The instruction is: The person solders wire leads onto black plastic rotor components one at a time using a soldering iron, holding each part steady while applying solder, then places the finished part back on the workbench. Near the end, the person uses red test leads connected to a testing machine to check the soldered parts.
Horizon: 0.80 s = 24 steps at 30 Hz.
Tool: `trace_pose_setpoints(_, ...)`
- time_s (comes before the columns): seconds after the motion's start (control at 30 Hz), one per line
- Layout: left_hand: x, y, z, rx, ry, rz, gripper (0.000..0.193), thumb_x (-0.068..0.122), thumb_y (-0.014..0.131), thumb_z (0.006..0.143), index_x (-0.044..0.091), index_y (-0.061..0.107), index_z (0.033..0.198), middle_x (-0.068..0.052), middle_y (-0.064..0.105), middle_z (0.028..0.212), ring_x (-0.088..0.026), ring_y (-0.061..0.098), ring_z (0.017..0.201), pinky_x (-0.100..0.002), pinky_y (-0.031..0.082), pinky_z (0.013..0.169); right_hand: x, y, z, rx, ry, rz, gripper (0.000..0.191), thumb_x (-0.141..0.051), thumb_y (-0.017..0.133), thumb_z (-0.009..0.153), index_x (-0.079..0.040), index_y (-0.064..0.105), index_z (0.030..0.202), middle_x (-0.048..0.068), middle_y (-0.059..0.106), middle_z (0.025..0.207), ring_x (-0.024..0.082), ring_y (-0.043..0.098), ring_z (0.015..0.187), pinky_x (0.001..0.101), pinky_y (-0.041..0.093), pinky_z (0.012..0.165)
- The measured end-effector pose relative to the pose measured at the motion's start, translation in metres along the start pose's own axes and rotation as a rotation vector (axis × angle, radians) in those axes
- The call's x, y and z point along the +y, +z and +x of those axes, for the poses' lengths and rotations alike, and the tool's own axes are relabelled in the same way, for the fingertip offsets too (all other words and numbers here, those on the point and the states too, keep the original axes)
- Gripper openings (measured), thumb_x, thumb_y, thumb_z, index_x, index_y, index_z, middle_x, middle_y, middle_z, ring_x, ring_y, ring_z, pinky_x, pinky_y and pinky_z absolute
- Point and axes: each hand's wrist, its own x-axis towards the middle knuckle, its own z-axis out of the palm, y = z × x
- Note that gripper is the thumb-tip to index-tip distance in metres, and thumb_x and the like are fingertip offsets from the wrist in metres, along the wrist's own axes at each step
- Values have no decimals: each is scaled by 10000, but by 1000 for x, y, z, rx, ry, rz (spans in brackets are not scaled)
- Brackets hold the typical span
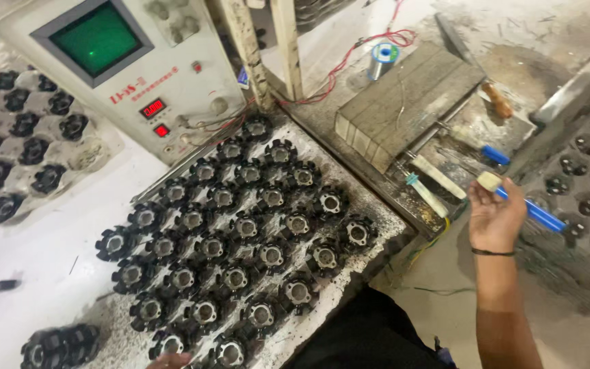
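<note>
Clamped in the right hand point(493, 217), right of centre, is a blue-handled soldering iron point(534, 213). Only the left hand's fingertips point(169, 360) show at the bottom edge; grip unclear. Swinging the iron's hidden tip could probably scorch the wound stator cores point(240, 232).

**A crowded white tabletop**

The white tabletop point(42, 260) carries a clear moulded tray point(370, 229) filled with rows of black toothed round parts point(246, 227), each with a metal centre. A second tray point(90, 154) of black parts lies at the far left. Behind them stands a cream test instrument point(172, 68) with a green screen. A stack of the same black parts point(59, 345) sits at the near left corner. To the right, on a dusty lower bench point(513, 61), rest a grey block point(411, 102), a spool of wire point(382, 58) and red wires point(349, 61).
</note>
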Motion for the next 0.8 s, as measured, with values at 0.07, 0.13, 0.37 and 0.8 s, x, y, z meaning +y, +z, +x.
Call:
trace_pose_setpoints(0.07,-66,18,-3,-183,8,-13,271,91,631,908,28,683,1167,-84,801,844,-84,717,650,-245,560,599,7,-1,18,27,69,68,334,-265,685,1011,29,650,1166,163,695,1157,292,672,1067,412,581,1011)
trace_pose_setpoints(0.13,-117,36,-12,-332,5,-22,318,100,647,878,39,690,1187,-88,809,844,-101,752,683,-251,594,637,12,12,37,13,229,167,372,-251,664,981,75,637,1157,192,695,1172,324,687,1098,418,595,1037)
trace_pose_setpoints(0.37,-93,103,-31,-232,-112,-174,382,41,603,900,79,709,1265,-102,786,797,-155,780,675,-264,594,657,29,95,-11,-165,309,-115,360,-215,601,1004,73,669,1209,189,723,1136,262,676,1015,343,557,913)
trace_pose_setpoints(0.8,108,27,-74,220,-374,-204,231,3,653,897,38,679,1124,-102,756,847,-194,719,731,-284,552,675,134,307,-295,-2384,-822,-503,199,-77,662,798,-22,699,986,87,653,894,275,617,859,424,491,762)
